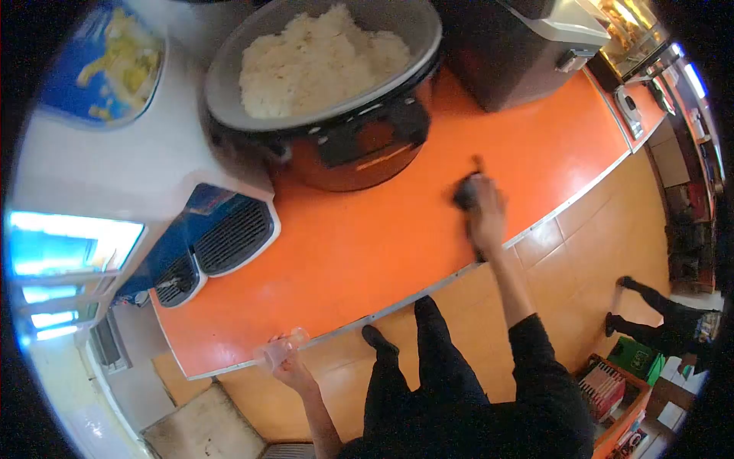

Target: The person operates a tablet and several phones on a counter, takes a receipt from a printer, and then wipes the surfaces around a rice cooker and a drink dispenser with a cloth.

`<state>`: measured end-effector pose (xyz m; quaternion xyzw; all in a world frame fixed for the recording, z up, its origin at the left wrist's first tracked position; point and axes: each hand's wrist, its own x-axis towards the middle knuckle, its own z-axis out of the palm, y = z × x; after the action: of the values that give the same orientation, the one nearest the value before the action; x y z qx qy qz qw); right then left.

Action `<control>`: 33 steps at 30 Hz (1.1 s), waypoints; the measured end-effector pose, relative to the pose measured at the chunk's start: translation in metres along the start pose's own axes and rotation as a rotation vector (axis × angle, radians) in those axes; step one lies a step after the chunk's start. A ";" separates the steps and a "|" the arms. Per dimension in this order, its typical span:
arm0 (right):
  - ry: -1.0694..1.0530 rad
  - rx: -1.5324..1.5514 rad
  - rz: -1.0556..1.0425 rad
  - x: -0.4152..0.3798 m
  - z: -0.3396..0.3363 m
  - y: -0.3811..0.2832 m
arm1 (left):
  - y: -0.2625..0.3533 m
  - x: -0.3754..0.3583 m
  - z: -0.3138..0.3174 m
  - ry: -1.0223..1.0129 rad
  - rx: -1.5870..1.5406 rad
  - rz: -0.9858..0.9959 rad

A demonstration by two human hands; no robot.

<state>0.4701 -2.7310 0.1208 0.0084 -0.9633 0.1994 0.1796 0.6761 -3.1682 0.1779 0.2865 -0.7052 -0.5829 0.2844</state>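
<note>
The left hand [294, 372] gripped a clear cup [278, 351] at the surface [359, 252], whose edge could have knocked it loose, while the right hand [487, 213] gripped a blurred dark item [465, 193].

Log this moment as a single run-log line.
left grip: holding clear cup by edge of orange counter | right grip: at blurred dark object, hold unclear | cooker: open, rice heaped inside
</note>
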 end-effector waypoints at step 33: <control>-0.488 0.285 -0.317 -0.190 0.118 -0.426 | -0.024 0.022 -0.134 -0.173 -0.033 0.150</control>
<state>0.6446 -3.1790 0.1152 0.2312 -0.9270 0.2938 -0.0310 0.7614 -3.2762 0.1769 0.1769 -0.7369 -0.5939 0.2700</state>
